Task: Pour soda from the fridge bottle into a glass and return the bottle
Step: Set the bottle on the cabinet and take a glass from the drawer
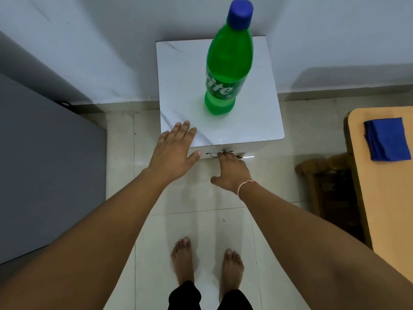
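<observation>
A green soda bottle [225, 70] with a blue cap stands upright on the white marbled top of a small white fridge [178, 70] against the wall. My left hand [173, 151] lies flat and open on the top's front left corner, fingers spread, well short of the bottle. Lower and to the right, my right hand [231, 171] reaches to the fridge's front face, its fingertips hooked on a thin metal door handle [224, 152] just under the top edge. No glass is in view.
A large grey appliance or cabinet [44, 164] fills the left side. At the right stands a wooden table [380, 198] with a folded blue cloth [386, 139] on it, and a dark wooden chair [324, 175] beside it. My bare feet stand on pale floor tiles.
</observation>
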